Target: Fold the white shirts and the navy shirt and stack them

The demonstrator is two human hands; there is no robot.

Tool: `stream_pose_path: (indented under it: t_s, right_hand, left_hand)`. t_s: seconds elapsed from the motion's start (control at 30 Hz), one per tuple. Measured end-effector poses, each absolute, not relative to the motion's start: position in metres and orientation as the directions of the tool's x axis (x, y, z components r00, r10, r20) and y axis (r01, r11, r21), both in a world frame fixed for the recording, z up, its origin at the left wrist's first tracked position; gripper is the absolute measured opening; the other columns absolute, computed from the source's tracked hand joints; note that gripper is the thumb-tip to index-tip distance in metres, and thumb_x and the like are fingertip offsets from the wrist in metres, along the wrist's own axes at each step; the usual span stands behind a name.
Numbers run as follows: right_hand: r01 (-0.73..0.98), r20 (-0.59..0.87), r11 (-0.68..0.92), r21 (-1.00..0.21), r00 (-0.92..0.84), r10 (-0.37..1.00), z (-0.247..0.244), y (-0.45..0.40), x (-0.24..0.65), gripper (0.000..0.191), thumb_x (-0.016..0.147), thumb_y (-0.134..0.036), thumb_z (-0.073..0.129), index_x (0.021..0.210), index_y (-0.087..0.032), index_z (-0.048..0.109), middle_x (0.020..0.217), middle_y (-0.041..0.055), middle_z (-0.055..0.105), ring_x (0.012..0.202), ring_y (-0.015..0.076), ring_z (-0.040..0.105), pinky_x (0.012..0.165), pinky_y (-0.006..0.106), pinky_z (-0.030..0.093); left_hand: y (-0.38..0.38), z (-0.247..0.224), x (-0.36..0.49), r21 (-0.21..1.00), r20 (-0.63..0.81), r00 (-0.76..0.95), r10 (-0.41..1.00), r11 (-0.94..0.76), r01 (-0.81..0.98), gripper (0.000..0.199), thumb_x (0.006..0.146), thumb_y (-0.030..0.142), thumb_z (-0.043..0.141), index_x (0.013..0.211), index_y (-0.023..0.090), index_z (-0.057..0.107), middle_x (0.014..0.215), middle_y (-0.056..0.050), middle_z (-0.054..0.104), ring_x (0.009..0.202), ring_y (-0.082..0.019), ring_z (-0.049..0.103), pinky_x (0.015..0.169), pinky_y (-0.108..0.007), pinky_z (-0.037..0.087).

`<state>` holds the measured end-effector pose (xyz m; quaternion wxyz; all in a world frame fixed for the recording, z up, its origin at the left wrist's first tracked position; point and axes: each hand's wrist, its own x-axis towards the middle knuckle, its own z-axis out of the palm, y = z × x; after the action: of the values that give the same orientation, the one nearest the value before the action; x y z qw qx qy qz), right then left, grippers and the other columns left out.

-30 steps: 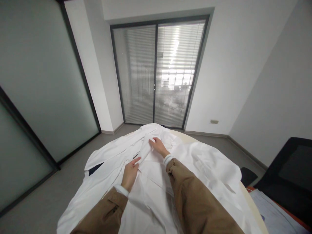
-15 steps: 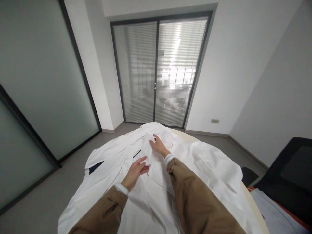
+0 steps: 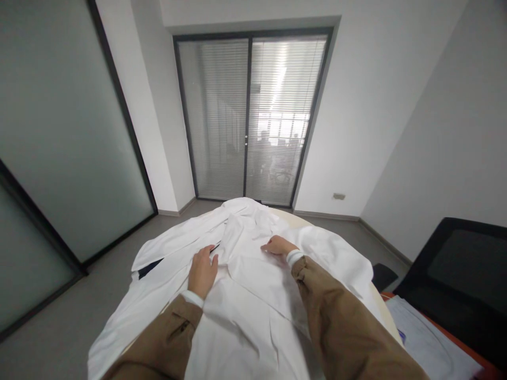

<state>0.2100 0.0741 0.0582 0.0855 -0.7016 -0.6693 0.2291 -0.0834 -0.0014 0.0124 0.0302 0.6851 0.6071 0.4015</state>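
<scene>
A white coat point(image 3: 253, 311), a long-sleeved garment, lies spread and wrinkled over a pale round table point(image 3: 392, 319). My left hand point(image 3: 203, 273) rests on its left part, thumb apart from the fingers, beside a small dark slit in the cloth. To the right, my right hand point(image 3: 280, 246) has its fingers bent together against the fabric, seemingly pinching a bit of it; the fingertips are partly hidden. Between the two hands the cloth lies fairly flat, with a folded flap just beyond the left fingers.
A dark patch point(image 3: 150, 269) shows under the coat's left edge. At the right stands a black mesh chair point(image 3: 459, 285), with a light grey cloth point(image 3: 428, 338) on an orange-edged surface by it. Glass doors with blinds point(image 3: 245, 116) are behind the table, frosted panels point(image 3: 79, 132) at left.
My hands have moved apart: the left to the left, off the raised fold, and the right to the right and nearer me. The lifted flap of the coat now lies lower. The view has shifted slightly.
</scene>
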Motion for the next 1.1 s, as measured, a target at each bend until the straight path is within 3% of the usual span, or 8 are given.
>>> stream_pose_path:
  t_s: [0.17, 0.37, 0.53, 0.63, 0.77, 0.9, 1.0, 1.1]
  right_hand:
    - [0.919, -0.459, -0.056, -0.389, -0.141, 0.877, 0.07, 0.047, 0.245, 0.046, 0.07, -0.061, 0.074, 0.071, -0.016, 0.069, 0.066, 0.0023, 0.065, 0.06, 0.0144, 0.058, 0.062, 0.026, 0.045]
    - [0.967, -0.677, -0.096, -0.238, -0.094, 0.73, 0.093, 0.005, 0.267, 0.045, 0.066, -0.058, 0.079, 0.066, -0.015, 0.064, 0.067, 0.0029, 0.062, 0.062, 0.0151, 0.058, 0.062, 0.027, 0.046]
    - [0.972, -0.688, -0.025, -0.232, -0.145, 0.711, 0.099, -0.02, 0.293, 0.037, 0.07, -0.05, 0.077, 0.068, -0.016, 0.064, 0.065, -0.0001, 0.06, 0.062, 0.0153, 0.058, 0.064, 0.028, 0.048]
    - [0.943, -0.711, -0.137, -0.302, -0.128, 0.691, 0.096, -0.027, 0.314, 0.039, 0.07, -0.052, 0.077, 0.077, -0.016, 0.064, 0.064, -0.0008, 0.059, 0.059, 0.0149, 0.058, 0.06, 0.028, 0.05]
    - [0.927, -0.777, -0.241, -0.289, -0.08, 0.625, 0.091, -0.036, 0.332, 0.047, 0.058, -0.049, 0.085, 0.081, -0.015, 0.064, 0.065, 0.0, 0.061, 0.057, 0.0158, 0.059, 0.057, 0.028, 0.052]
    - [0.91, -0.816, -0.247, -0.332, -0.145, 0.56, 0.09, -0.044, 0.332, 0.064, 0.045, -0.046, 0.092, 0.095, -0.017, 0.065, 0.081, 0.0028, 0.069, 0.065, 0.02, 0.066, 0.06, 0.03, 0.055]
    - [0.92, -0.794, -0.187, -0.344, -0.178, 0.581, 0.092, -0.046, 0.331, 0.077, 0.037, -0.043, 0.095, 0.104, -0.019, 0.064, 0.089, 0.0039, 0.07, 0.071, 0.0236, 0.069, 0.06, 0.03, 0.055]
    - [0.94, -0.771, -0.094, -0.328, -0.209, 0.602, 0.093, -0.045, 0.331, 0.078, 0.035, -0.042, 0.095, 0.104, -0.019, 0.065, 0.09, 0.0036, 0.07, 0.072, 0.0239, 0.069, 0.059, 0.028, 0.053]
  left_hand:
    - [-0.005, 0.016, -0.083, 0.428, 0.402, -0.011, 0.915, -0.177, 0.886, 0.029, 0.09, 0.02, 0.055, 0.118, 0.017, 0.059, 0.105, -0.01, 0.069, 0.1, -0.027, 0.061, 0.092, -0.038, 0.046]
    - [-0.004, 0.018, -0.08, 0.389, 0.322, -0.034, 0.946, -0.099, 0.916, 0.031, 0.092, 0.025, 0.054, 0.122, 0.018, 0.055, 0.107, -0.01, 0.07, 0.102, -0.027, 0.063, 0.089, -0.035, 0.047]
    - [0.007, 0.023, -0.082, 0.344, 0.221, -0.023, 0.975, -0.056, 0.937, 0.033, 0.092, 0.027, 0.053, 0.123, 0.015, 0.054, 0.112, -0.013, 0.07, 0.104, -0.028, 0.065, 0.088, -0.035, 0.047]
    - [0.014, 0.03, -0.083, 0.333, 0.136, -0.022, 0.99, -0.025, 0.942, 0.032, 0.092, 0.027, 0.053, 0.121, 0.015, 0.055, 0.11, -0.014, 0.072, 0.104, -0.029, 0.067, 0.086, -0.035, 0.048]
    - [0.017, 0.035, -0.083, 0.339, 0.11, -0.016, 0.994, -0.022, 0.941, 0.033, 0.088, 0.025, 0.057, 0.12, 0.016, 0.057, 0.108, -0.015, 0.073, 0.104, -0.031, 0.067, 0.085, -0.037, 0.049]
    - [0.022, 0.034, -0.08, 0.38, 0.105, -0.037, 0.994, -0.006, 0.925, 0.038, 0.085, 0.026, 0.06, 0.122, 0.017, 0.059, 0.109, -0.016, 0.073, 0.105, -0.033, 0.067, 0.085, -0.039, 0.05]
    - [0.033, 0.036, -0.08, 0.442, 0.109, -0.04, 0.993, -0.013, 0.897, 0.032, 0.086, 0.028, 0.06, 0.115, 0.016, 0.065, 0.112, -0.014, 0.073, 0.105, -0.029, 0.068, 0.086, -0.034, 0.05]
    - [0.045, 0.042, -0.084, 0.508, 0.138, -0.019, 0.99, -0.054, 0.86, 0.025, 0.09, 0.025, 0.054, 0.108, 0.016, 0.071, 0.114, -0.01, 0.074, 0.106, -0.022, 0.068, 0.089, -0.026, 0.049]
